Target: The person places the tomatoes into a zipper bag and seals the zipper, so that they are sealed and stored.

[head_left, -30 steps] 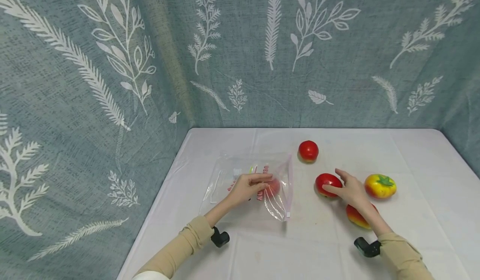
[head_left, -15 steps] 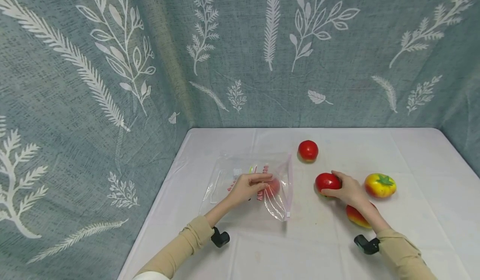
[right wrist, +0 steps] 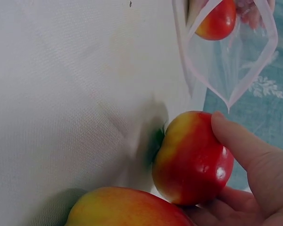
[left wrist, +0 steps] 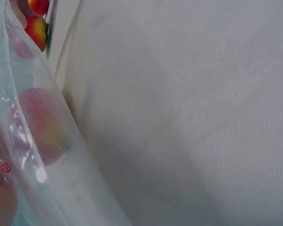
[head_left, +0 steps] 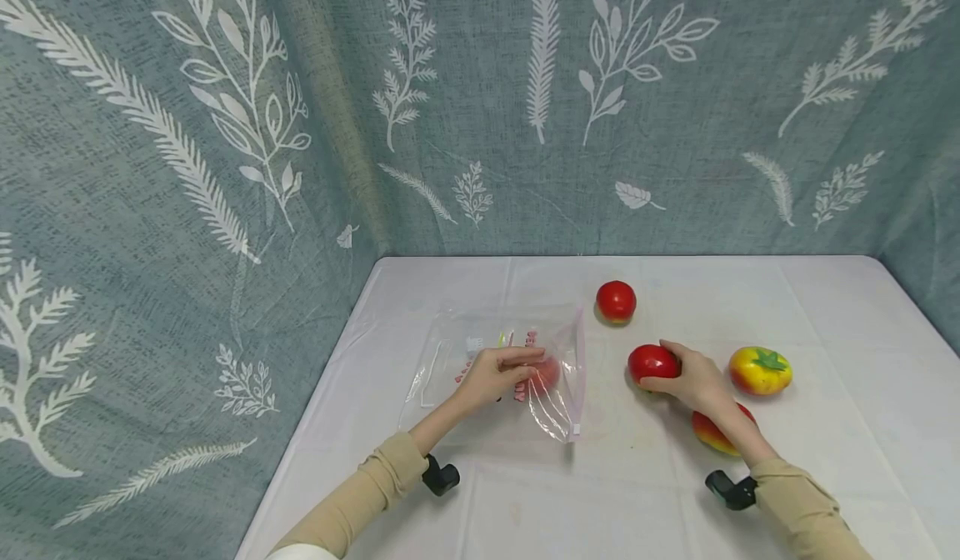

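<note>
A clear plastic zip bag (head_left: pixel 453 347) with red print lies on the table, its mouth toward the right. My left hand (head_left: pixel 487 379) pinches the bag's upper layer near that mouth. Inside sits one red tomato (head_left: pixel 550 372), blurred through the plastic in the left wrist view. In the right wrist view the mouth gapes apart. My right hand (head_left: pixel 697 383) grips a glossy red tomato (head_left: pixel 649 362), thumb on one side and fingers on the other. That tomato's yellowish, green-stemmed end faces the table in the right wrist view.
A red tomato (head_left: pixel 617 302) sits farther back. To the right lies a yellow-red tomato (head_left: pixel 761 371) with a green leafy top. Another red-yellow one (head_left: pixel 715 433) is partly under the right forearm. A patterned curtain (head_left: pixel 480 110) hangs behind the white table (head_left: pixel 517 510).
My right hand has closed its fingers round the red tomato and shifted slightly left with it. The left hand and the bag have stayed put.
</note>
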